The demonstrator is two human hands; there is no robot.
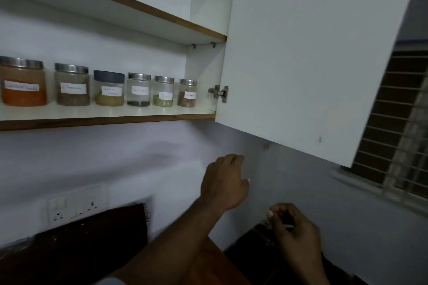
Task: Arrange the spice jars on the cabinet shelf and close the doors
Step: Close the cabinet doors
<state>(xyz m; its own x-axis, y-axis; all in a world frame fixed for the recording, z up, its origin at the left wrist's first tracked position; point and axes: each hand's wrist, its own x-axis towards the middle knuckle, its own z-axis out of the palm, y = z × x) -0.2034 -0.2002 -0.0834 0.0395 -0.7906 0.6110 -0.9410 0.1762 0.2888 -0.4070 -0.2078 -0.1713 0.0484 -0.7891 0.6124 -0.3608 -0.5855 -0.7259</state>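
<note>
Head view shows us six clear, paper-labelled spice jars [138, 90], mostly metal-lidded, in a row on the white, wood-edged cabinet shelf [104, 120], up and to the left of our fingers. The flat white cabinet door [312, 65] stands open just above and to the right of them. Our left hand [223, 180] has its fingers [234, 158] curled in on nothing. Our right hand [296, 231], lower, is loosely curled and empty. We judge the risk is a hard swing: a slam could jolt the jars or nip fingers.
</note>
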